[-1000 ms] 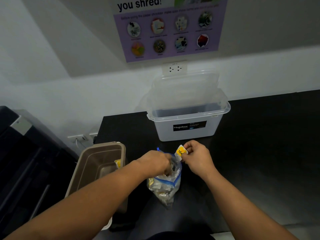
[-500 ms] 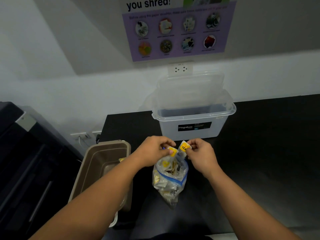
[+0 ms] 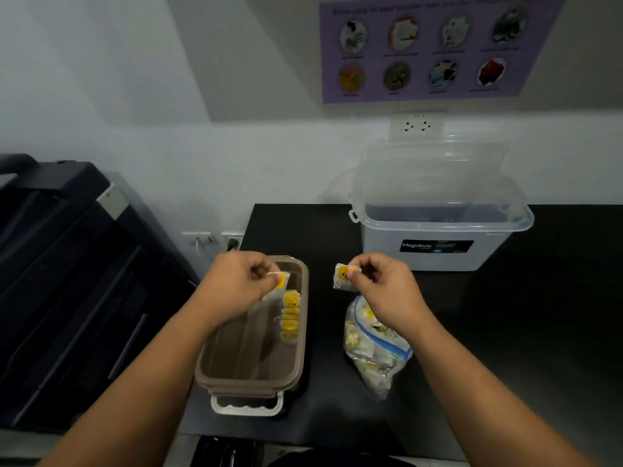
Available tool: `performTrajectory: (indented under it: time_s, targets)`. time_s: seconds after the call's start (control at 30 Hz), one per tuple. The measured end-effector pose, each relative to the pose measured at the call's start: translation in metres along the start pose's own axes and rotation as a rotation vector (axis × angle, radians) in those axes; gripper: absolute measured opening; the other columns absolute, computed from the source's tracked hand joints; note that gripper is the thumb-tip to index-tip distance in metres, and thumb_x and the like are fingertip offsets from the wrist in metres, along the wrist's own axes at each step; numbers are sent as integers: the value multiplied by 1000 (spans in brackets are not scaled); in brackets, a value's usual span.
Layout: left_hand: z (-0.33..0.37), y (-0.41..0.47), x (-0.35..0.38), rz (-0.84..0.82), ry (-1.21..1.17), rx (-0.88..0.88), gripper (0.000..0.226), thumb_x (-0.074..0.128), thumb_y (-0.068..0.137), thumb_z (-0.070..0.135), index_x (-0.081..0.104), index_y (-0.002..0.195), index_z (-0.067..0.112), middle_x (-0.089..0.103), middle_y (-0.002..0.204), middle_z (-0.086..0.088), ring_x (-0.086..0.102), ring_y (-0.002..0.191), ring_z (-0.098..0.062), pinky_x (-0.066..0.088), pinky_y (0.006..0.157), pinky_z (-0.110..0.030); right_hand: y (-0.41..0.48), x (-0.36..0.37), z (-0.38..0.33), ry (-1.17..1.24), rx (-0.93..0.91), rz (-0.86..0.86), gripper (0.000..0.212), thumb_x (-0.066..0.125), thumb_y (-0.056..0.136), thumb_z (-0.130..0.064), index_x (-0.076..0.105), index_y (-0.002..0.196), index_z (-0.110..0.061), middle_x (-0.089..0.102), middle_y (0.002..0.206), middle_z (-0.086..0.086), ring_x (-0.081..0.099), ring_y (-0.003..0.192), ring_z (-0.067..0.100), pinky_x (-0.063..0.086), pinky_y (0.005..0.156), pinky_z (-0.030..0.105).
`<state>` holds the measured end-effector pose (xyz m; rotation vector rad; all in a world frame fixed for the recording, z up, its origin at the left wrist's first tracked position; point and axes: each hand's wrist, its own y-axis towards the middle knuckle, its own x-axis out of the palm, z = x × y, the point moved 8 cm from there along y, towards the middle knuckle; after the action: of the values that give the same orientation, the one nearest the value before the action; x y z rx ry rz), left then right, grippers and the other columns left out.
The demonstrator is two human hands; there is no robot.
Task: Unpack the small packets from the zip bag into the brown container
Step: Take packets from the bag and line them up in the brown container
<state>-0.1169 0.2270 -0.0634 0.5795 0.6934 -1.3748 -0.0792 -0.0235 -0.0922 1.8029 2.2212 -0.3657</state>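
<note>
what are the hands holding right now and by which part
The left hand pinches a small packet by its upper edge, over the brown container. The right hand pinches a second packet by its upper right corner, near the zip bag.

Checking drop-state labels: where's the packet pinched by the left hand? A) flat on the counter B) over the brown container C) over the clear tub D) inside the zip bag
B: the left hand pinches its packet above the brown container, at its far end, beside the packets lined up inside.
</note>
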Motion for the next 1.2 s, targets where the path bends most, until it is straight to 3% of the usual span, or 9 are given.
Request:
performTrajectory:
  time_s: [0.1, 0.37, 0.6, 0.73, 0.97, 1.2]
  targets:
    - [-23, -8, 8, -57, 23, -44, 12, 79, 86, 19, 74, 79, 27, 73, 74, 6, 69, 70, -8, 56, 66, -23, 0, 13, -5, 1, -5, -20, 8, 70, 96, -20, 71, 92, -27, 71, 90, -8, 66, 83, -2, 50, 66, 10]
    - [-49, -14, 54, -302, 213, -25, 14, 79, 82, 18, 76, 78, 30, 66, 75, 18, 62, 72, 6, 41, 68, -4, 0, 35, -4, 29, 51, -55, 10, 71, 95, -18, 73, 90, -26, 74, 90, -4, 70, 88, 11, 58, 82, 30]
    - [-56, -5, 87, -494, 354, -32, 13, 74, 85, 15, 77, 80, 27, 73, 82, 12, 68, 82, -3, 55, 87, -25, 1, 38, -2, 34, 57, -60, 9, 71, 95, -17, 73, 92, -26, 75, 91, -6, 71, 89, 10, 59, 81, 28]
    - [-56, 4, 101, -507, 495, -9, 8, 72, 87, 21, 76, 90, 27, 71, 91, 5, 68, 88, -14, 57, 88, -34, 1, 41, 1, 61, 76, -68, 10, 71, 95, -16, 73, 92, -25, 75, 91, -4, 72, 89, 11, 58, 80, 28]
    - [-64, 6, 115, -483, 633, -9, 16, 70, 90, 22, 70, 106, 19, 66, 101, -3, 64, 94, -20, 58, 87, -38, 4, 46, 3, 55, 61, -97, 12, 73, 94, -17, 74, 91, -28, 76, 92, -2, 73, 90, 17, 61, 87, 44]
    - [-59, 6, 98, -432, 479, -18, 8, 76, 84, 28, 73, 92, 27, 69, 89, 8, 66, 85, -11, 59, 84, -35, 3, 53, -2, 83, 51, -126, 11, 72, 94, -14, 74, 92, -25, 76, 91, 3, 73, 90, 25, 61, 86, 49]
